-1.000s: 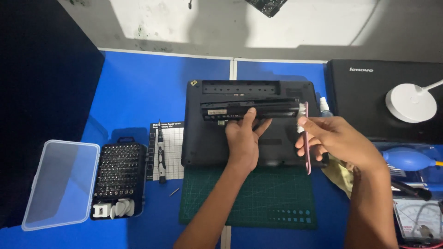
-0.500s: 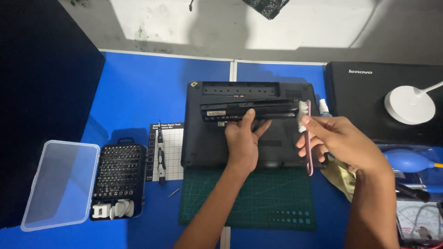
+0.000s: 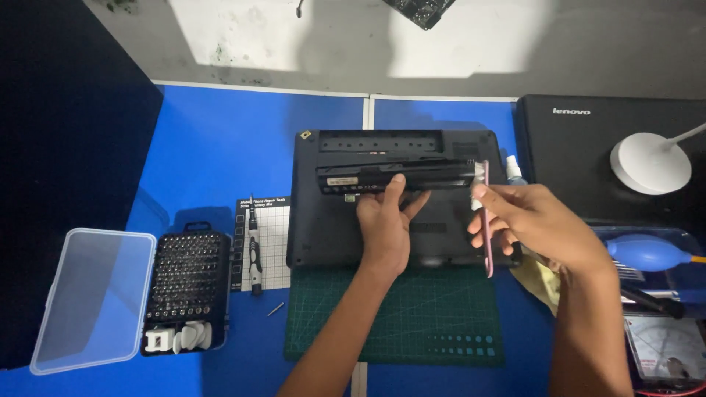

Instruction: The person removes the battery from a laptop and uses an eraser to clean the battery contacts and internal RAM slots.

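Observation:
A black laptop (image 3: 331, 235) lies upside down, partly on a green cutting mat (image 3: 412, 323). My left hand (image 3: 386, 220) grips a long black battery (image 3: 353, 179) that sits raised over the laptop's battery bay. My right hand (image 3: 533, 220) holds a thin pink brush (image 3: 487, 250) upright, its white bristle end touching the battery's right end. Both forearms reach in from the bottom edge.
At the left stand an open screwdriver bit case (image 3: 185, 279) with its clear lid (image 3: 92, 294), a screwdriver (image 3: 254, 250) on a white grid pad and one loose screw (image 3: 275, 309). At the right are a second black laptop (image 3: 588, 147), a white lamp base (image 3: 651, 162), a blue air blower (image 3: 647, 254), a yellow cloth (image 3: 540, 283) and a meter (image 3: 673, 353).
The battery stays gripped in my left hand. My right hand has shifted the pink brush slightly along the battery's right end.

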